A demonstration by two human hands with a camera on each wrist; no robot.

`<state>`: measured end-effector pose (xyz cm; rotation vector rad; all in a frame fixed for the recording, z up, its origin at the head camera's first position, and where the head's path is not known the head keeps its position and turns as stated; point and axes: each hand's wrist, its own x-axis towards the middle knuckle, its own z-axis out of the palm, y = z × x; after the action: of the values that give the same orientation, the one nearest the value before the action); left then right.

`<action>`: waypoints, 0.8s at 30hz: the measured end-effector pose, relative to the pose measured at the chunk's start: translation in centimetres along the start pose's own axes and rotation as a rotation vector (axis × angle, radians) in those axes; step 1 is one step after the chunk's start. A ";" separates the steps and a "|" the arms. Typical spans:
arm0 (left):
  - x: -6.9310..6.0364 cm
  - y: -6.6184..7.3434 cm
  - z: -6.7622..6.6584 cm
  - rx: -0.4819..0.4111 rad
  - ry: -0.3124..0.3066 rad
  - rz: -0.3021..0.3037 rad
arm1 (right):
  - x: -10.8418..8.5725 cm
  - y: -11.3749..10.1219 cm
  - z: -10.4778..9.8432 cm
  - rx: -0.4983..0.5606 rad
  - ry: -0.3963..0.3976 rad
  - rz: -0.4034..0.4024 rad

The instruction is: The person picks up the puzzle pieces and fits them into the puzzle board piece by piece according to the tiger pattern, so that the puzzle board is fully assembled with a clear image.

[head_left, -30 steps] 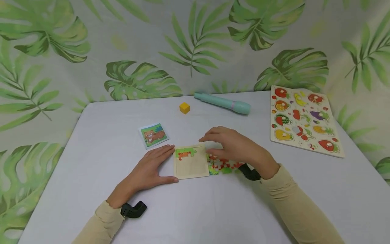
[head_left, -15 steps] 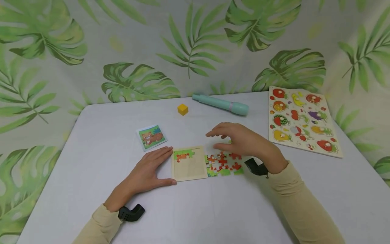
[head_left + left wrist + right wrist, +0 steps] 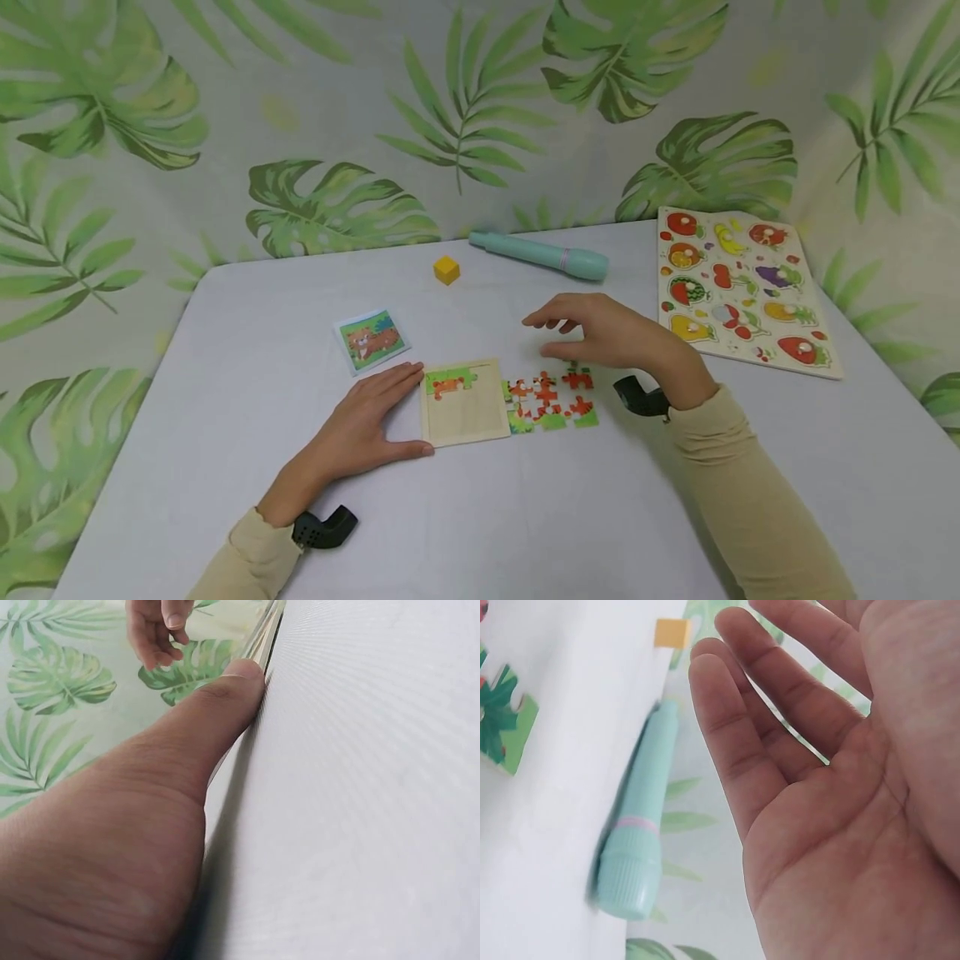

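Observation:
A square wooden puzzle tray (image 3: 467,417) lies on the white table, with a few joined green and orange pieces in its upper left corner. My left hand (image 3: 360,425) rests at the tray's left side, its thumb and fingertips touching the edge. Loose jigsaw pieces (image 3: 547,400), red, orange and green, lie flat right of the tray. Above them hovers my right hand (image 3: 600,329), fingers loosely bent and holding nothing; the right wrist view shows its bare palm (image 3: 825,847). In the left wrist view, the left thumb (image 3: 225,697) presses against the tray's edge.
A picture card of a bear (image 3: 371,340) lies beyond the left hand. Farther back are a yellow cube (image 3: 446,269) and a mint-green toy microphone (image 3: 540,255). A fruit peg board (image 3: 750,292) leans at the back right by the leaf-patterned cloth.
My right hand has drawn back from over the tray's right edge, moving right and slightly up, uncovering the loose pieces. My left hand stays at the tray; the view has shifted slightly.

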<state>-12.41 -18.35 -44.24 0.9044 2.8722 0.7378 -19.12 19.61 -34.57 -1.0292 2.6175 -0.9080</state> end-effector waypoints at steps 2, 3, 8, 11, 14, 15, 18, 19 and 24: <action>0.0 0.0 0.0 -0.001 -0.003 0.000 | -0.1 0.2 -0.1 -0.001 -0.009 0.020; 0.1 0.0 -0.1 0.001 -0.002 0.003 | -0.1 0.4 -0.2 -0.005 -0.013 0.024; 0.5 0.1 -0.4 0.005 0.020 0.020 | -0.3 0.8 -0.8 -0.019 -0.004 0.012; 0.6 0.2 -0.3 0.000 0.021 0.016 | -0.4 1.1 -1.1 -0.002 0.001 0.015; 0.2 0.3 -0.2 0.003 0.005 -0.001 | -0.6 1.3 -0.9 0.021 -0.020 0.029; 0.1 0.3 -0.2 0.005 -0.001 -0.004 | -0.7 1.3 -0.8 0.027 -0.027 0.038; -0.2 0.2 0.0 0.011 -0.006 -0.006 | -0.9 1.5 -0.6 0.021 -0.041 0.062; -0.2 0.2 0.0 0.009 -0.003 -0.004 | -1.0 1.6 -0.6 0.014 -0.040 0.063; -0.3 0.3 0.0 0.005 0.003 -0.008 | -1.0 1.8 -0.6 0.002 -0.063 0.068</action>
<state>-11.99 -18.32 -44.17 0.8925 2.8804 0.7319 -19.57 21.62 -35.26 -0.9457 2.5826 -0.8492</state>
